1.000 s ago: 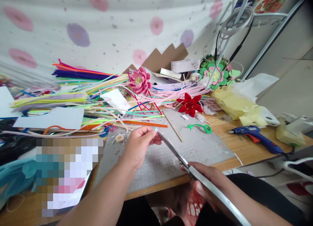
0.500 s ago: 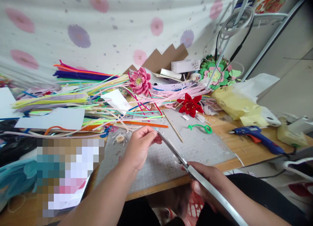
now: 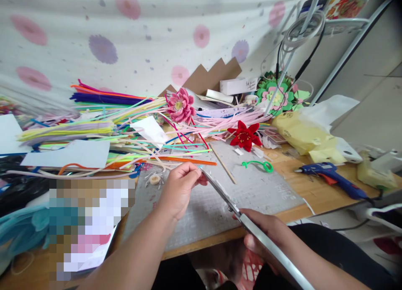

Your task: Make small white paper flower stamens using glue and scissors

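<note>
My left hand [image 3: 184,181] is closed in a pinch above the grey cutting mat [image 3: 207,221]. A speck of pale blue shows at its fingertips, too small to name. Gripped in my right hand [image 3: 266,231] is a pair of long metal scissors [image 3: 220,189], slanting up and left. Their blade tips meet the fingertips of my left hand; the blades look nearly together. Beyond the hands lie a thin wooden stick [image 3: 223,164], a curled green pipe cleaner [image 3: 259,165] and orange pipe cleaners [image 3: 185,160]. A small roll of tape [image 3: 155,179] sits left of my left hand.
Bundles of coloured pipe cleaners [image 3: 65,131] fill the table's left and back. A pink flower [image 3: 180,106] and a red flower [image 3: 244,136] stand behind the mat. To the right are a blue glue gun [image 3: 333,179] and a yellow plastic bag [image 3: 292,129]. A pixelated patch covers the lower left.
</note>
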### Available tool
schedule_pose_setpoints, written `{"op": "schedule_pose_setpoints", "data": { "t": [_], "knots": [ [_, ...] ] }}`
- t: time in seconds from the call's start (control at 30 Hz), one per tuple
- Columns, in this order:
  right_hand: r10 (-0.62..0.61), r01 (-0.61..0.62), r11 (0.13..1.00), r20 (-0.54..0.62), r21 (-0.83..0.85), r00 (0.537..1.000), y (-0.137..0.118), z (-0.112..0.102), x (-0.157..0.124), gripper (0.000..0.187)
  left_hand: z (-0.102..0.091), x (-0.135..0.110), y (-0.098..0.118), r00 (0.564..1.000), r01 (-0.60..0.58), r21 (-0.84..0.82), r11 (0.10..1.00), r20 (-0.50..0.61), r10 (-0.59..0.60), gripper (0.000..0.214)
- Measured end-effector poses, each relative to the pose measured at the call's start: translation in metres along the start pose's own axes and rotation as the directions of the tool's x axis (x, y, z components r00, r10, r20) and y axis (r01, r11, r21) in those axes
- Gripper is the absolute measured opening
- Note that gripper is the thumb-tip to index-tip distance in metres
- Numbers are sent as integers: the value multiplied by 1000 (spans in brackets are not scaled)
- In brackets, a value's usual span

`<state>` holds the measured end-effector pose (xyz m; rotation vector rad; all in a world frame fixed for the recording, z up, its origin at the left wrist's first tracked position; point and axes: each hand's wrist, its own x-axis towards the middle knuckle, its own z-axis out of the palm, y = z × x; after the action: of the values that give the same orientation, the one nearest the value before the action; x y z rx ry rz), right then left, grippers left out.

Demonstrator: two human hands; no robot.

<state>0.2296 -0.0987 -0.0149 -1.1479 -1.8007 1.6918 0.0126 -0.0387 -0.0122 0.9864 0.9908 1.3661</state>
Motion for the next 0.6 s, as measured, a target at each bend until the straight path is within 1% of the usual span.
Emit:
{"op": "schedule_pose_setpoints", "data": {
  "t": [0.1,0.17,0.3,0.37,0.5,0.6],
  "knots": [
    [-6,5,1000,-29,-27,1000,3,0,0,56,-1,0,-1,1000,-7,-14,1000,7,7,13],
    [-33,27,996,-73,-83,997,5,0,1,57,-1,0,-2,1000,-9,-16,1000,5,10,13],
    [-79,44,974,-154,-221,985,13,2,4,71,-1,1,-3,1000,-11,-18,1000,3,11,13],
    [-87,41,965,-171,-258,981,17,3,5,76,0,1,-3,1000,-7,-25,1000,2,7,13],
    [-123,61,953,-194,-296,973,22,3,6,77,0,1,-2,1000,3,-41,999,11,-3,12],
    [-115,70,963,-163,-260,980,19,3,5,76,0,2,-1,1000,18,-60,998,0,-18,11]
  ]
}}
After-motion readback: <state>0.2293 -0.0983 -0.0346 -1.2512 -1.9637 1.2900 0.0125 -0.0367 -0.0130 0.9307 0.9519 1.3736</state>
